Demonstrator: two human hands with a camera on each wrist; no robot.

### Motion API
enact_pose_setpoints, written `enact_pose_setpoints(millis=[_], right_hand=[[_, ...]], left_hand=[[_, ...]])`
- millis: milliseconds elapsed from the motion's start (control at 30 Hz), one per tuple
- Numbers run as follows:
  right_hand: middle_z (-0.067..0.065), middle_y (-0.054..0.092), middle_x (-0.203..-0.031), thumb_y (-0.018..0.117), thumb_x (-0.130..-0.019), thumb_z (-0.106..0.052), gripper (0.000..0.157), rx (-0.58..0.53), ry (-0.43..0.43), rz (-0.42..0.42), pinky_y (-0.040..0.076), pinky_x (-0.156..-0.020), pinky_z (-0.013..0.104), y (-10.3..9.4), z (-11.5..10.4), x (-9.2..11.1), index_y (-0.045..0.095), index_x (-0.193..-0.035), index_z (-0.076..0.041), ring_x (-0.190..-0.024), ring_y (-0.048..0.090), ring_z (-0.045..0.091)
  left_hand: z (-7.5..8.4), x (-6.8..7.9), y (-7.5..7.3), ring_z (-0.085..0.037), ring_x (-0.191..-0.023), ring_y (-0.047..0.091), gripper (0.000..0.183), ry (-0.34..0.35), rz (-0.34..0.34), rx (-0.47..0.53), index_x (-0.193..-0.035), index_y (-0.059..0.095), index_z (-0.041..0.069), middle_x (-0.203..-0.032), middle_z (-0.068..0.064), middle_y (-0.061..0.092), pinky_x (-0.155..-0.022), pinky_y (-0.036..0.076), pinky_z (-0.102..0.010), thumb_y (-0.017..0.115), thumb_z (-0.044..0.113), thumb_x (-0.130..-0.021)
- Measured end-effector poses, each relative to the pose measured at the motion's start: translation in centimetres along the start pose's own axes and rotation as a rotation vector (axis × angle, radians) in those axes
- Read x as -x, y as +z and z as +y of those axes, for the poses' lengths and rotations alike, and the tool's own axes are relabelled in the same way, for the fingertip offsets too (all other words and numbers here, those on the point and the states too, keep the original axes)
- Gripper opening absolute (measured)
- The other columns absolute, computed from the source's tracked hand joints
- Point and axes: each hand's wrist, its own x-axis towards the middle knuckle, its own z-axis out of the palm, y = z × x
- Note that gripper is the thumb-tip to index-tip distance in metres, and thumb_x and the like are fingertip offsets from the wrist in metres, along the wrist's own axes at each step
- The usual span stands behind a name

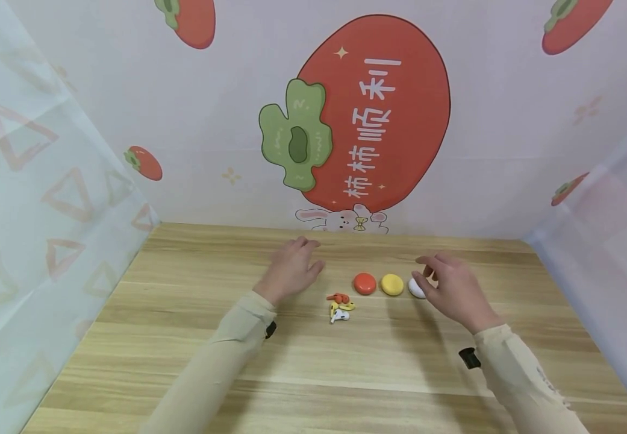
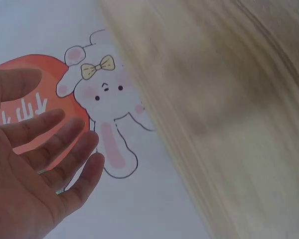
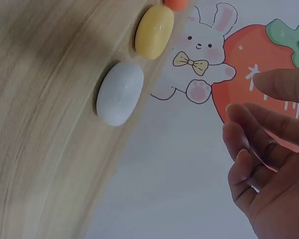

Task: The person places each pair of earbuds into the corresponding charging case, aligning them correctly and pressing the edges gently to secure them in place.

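Note:
Three smooth, rounded earbud-case-like pieces stand in a row on the table: a red one (image 1: 364, 284), a yellow one (image 1: 392, 284) and a white one (image 1: 415, 288). In front of the red one lies a small cluster of earbuds: orange earbuds (image 1: 338, 298), yellow earbuds (image 1: 347, 306) and white earbuds (image 1: 340, 315). My right hand (image 1: 456, 292) hovers by the white piece, partly covering it in the head view; its fingers are loosely bent with nothing between them. To the left of the earbuds, my left hand (image 1: 291, 268) is held with fingers spread and relaxed, holding nothing.
The wooden table (image 1: 194, 313) meets a printed backdrop (image 1: 210, 199) at its far edge, with a large persimmon and a rabbit drawn on it. White cloth walls (image 1: 31, 181) close in the left and right sides. Dark wrist devices (image 1: 470, 358) show under the sleeves.

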Motion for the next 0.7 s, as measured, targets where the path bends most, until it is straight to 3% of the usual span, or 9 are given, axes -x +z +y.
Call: enact_pose_setpoints(millis=[333,700], right_hand=[[-0.004,0.061,-0.078,0.075,-0.091,-0.013,0.025,-0.030,0.051,-0.100,0.047,-0.064,0.035,0.7,-0.7,0.3,0.072,-0.111,0.001,-0.071,0.057,0.016],[-0.005,0.060,-0.079,0.075,-0.091,-0.012,0.027,-0.060,0.075,-0.141,0.048,-0.063,0.032,1.5,-1.4,0.9,0.071,-0.115,0.001,-0.071,0.054,0.011]], left_hand=[[1.8,-0.9,2.1,-0.034,-0.127,0.055,0.046,-0.028,-0.094,0.075,-0.136,0.060,0.001,-0.134,-0.017,0.061,-0.107,0.043,-0.050,0.063,0.032,-0.101],[3.7,-1.7,3.9,-0.031,-0.132,0.051,0.047,-0.057,-0.182,0.092,-0.139,0.059,0.007,-0.141,-0.012,0.057,-0.111,0.040,-0.048,0.061,0.036,-0.102]])
